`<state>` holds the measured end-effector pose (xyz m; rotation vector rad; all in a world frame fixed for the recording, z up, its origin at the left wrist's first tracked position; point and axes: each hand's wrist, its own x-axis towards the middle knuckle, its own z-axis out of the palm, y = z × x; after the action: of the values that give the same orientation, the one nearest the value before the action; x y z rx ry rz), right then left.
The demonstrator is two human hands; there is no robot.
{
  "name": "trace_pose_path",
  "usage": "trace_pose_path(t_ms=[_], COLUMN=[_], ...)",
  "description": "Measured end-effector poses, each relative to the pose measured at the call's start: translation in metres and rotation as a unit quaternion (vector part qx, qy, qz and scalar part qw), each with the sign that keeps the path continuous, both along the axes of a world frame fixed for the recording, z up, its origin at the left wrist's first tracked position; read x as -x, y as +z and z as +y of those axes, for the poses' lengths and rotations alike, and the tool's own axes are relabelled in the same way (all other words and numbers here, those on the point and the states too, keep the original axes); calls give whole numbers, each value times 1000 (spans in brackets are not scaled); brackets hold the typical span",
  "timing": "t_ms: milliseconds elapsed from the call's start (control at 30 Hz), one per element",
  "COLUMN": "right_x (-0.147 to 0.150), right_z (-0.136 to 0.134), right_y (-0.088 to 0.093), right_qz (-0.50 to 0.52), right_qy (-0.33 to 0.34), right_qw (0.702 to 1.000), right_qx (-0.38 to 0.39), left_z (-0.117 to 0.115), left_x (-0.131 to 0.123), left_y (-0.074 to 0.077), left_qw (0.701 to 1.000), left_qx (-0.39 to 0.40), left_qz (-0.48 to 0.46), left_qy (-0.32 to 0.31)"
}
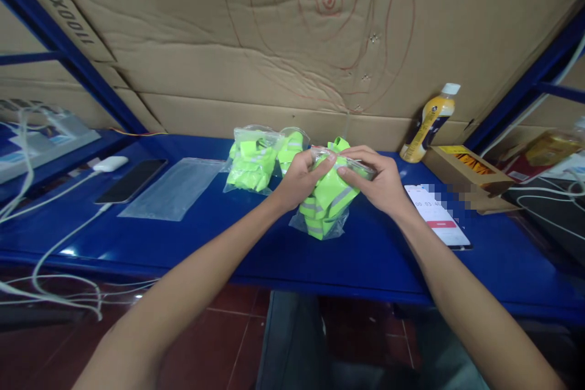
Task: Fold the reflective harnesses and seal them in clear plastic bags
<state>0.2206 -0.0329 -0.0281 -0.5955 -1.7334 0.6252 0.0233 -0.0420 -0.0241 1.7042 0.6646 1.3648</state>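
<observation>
Between my two hands is a clear plastic bag (322, 213) with a folded neon-yellow reflective vest (336, 192) inside it. My left hand (299, 178) pinches the bag's top edge on the left, thumb pointing inward. On the right side of the same edge, my right hand (372, 173) is closed with its thumb over the front. The bag hangs low over the blue table, tilted a little. Just behind it lie another bagged vest (252, 164) and a further bagged vest (290, 147), partly covered by my left hand. A flat clear bag (176, 189) lies to the left.
A dark phone (132, 181), a white earphone case (110, 163) and white cables are at the left. To the right are a lit phone (436, 216), a yellow bottle (429, 125) and an open cardboard box (468, 177). Cardboard (183, 73) walls the back of the blue table (256, 250).
</observation>
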Motion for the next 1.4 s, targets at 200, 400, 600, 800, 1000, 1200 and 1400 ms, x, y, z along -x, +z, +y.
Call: trace_pose_path(t_ms=[200, 400, 600, 800, 1000, 1200, 1400], right_x=[3, 7, -1, -13, 2, 9, -9], right_z=[-4, -7, 1, 4, 3, 4, 10], right_y=[7, 15, 13, 3, -1, -1, -7], right_qz=[-52, -113, -131, -38, -54, -74, -13], right_qy=[19, 61, 52, 25, 71, 50, -100], right_qw=[997, 989, 988, 992, 987, 989, 991], right_qx=[54, 70, 56, 117, 134, 119, 92], left_z=[-3, -10, -1, 11, 5, 6, 7], left_x=[-3, -3, -1, 5, 5, 8, 10], left_y=[1, 6, -2, -12, -6, -2, -5], left_qw=[999, 993, 987, 993, 994, 994, 986], left_qx=[-16, -47, -63, -3, -4, -23, 65], left_qz=[12, 33, 48, -9, 14, 29, 125], left_qy=[44, 99, 139, 121, 107, 106, 89])
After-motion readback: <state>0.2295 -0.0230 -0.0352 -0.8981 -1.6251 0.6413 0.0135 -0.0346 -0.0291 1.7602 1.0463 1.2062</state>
